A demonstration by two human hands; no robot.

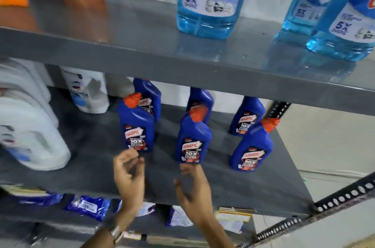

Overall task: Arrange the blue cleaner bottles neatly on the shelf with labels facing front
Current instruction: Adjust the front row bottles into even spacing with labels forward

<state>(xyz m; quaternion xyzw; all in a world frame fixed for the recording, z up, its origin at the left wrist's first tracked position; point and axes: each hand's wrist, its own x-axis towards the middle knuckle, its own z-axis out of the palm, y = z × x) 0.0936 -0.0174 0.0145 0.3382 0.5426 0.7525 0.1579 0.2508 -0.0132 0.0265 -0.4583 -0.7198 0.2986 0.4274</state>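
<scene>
In the head view, six dark blue cleaner bottles are seen standing upright on the middle shelf (263, 191), set in three pairs, one behind the other, so that each front label can be read from the aisle. The front row is formed by the left bottle (136, 126), the middle bottle (193, 138) and the right bottle (253, 146); the back three are partly hidden behind them and under the upper shelf (121, 44). The spacing looks even, which suggests the arranging is nearly done. The left hand (128, 174) is held just below the left bottle, fingers loosely curled and gripping nothing; the right hand (191, 184) is held just beneath the middle bottle, fingers open and likewise empty. Whether either hand touches a bottle cannot be told. Light blue bottles (211, 0) stand on the upper shelf.
</scene>
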